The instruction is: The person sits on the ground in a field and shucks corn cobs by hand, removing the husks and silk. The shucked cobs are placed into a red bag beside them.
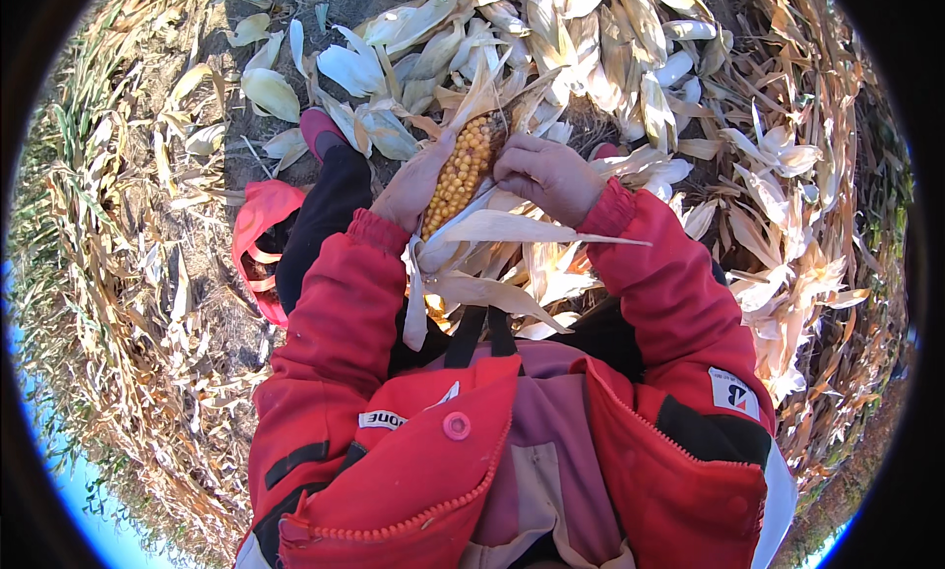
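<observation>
An ear of corn with yellow-orange kernels lies tilted before me, its husk partly peeled back. My left hand grips the ear along its left side. On the other side, the curled fingers of my right hand pinch husk at the ear's right edge, near brown corn silk. Exactly what lies between those fingers is partly hidden. Long pale husk leaves hang from the lower end of the ear, above my lap.
Dry husks are heaped ahead of my feet. A red bag or cloth item lies by my left leg. Corn stalks and leaves litter the right side. More dry stalks cover the ground at left.
</observation>
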The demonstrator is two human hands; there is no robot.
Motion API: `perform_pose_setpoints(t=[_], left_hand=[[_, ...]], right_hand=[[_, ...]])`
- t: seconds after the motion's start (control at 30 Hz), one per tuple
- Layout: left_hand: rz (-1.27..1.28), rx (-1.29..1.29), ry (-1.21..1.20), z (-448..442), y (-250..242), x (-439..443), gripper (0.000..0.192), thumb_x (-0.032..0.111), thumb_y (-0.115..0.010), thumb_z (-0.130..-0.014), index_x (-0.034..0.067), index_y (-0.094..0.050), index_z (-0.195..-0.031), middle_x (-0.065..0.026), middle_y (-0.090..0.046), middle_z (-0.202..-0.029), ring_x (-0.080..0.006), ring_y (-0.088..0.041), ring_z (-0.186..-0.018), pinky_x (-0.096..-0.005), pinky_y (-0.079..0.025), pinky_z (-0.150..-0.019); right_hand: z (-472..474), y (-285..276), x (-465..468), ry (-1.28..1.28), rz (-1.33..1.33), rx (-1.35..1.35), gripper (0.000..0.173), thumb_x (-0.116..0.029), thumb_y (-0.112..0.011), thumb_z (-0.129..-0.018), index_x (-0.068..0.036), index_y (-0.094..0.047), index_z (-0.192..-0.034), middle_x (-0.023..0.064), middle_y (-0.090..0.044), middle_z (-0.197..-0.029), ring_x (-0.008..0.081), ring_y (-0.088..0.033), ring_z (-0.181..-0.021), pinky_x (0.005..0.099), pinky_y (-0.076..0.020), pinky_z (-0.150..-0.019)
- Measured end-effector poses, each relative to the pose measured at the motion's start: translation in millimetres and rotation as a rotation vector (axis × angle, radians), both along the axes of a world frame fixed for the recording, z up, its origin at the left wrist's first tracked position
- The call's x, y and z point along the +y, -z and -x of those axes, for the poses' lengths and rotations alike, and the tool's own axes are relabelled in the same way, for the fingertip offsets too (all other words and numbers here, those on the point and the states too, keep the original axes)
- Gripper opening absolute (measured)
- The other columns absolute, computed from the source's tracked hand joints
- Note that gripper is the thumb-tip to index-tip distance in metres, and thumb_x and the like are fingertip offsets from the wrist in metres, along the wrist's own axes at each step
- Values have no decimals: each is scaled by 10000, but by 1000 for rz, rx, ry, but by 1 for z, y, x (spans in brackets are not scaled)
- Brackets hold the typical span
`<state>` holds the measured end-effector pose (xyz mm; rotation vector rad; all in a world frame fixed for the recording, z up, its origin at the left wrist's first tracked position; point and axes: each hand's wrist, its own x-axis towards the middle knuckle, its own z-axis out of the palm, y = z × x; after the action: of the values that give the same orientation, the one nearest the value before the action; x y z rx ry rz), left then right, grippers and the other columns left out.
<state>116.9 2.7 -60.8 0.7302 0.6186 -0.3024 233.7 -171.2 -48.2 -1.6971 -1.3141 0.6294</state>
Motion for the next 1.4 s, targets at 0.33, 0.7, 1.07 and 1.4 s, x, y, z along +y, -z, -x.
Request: perform_pose_setpoints(t=[0.33, 0.7, 1.07, 1.4], left_hand=[[-249, -82, 118, -4, -3, -12, 474, 336, -282, -999, -22, -402, -1285, -107, -552, -1178, -151, -577, -1011, -268, -461, -885], [-662, -460, 136, 3, -8, -16, 602, 485, -422, -928, -36, -437, -1230, -76, -558, -1096, -151, -542, -972, -284, -427, -868], [-524, -486, -174, -1, 4, -46, 724, 318, -548, -905, 51, -121, -1426, -144, -284, -1380, -222, -318, -1267, -334, -253, -1062], [-203, -313, -668, -15, -25, -9, 324, 280, -479, -938, 42, -441, -1154, -122, -598, -1027, -225, -596, -950, -351, -492, -838]], right_hand=[[8, 23, 24, 648, -147, 694, 477, -409, -671, -799, 27, -534, -933, 61, -583, -848, 136, -549, -767, 292, -467, -704], [10, 37, 28, 542, -12, 938, 433, -345, -424, -954, 58, -584, -931, 76, -614, -774, 110, -554, -677, 287, -463, -641], [-7, 34, 54, 850, -130, 1116, 296, -280, -502, -940, 7, -513, -1014, 78, -608, -880, 158, -608, -721, 305, -524, -660], [0, -10, 66, 625, -382, 1510, 301, -274, -494, -940, 19, -532, -997, 107, -622, -892, 208, -633, -761, 351, -546, -689]])
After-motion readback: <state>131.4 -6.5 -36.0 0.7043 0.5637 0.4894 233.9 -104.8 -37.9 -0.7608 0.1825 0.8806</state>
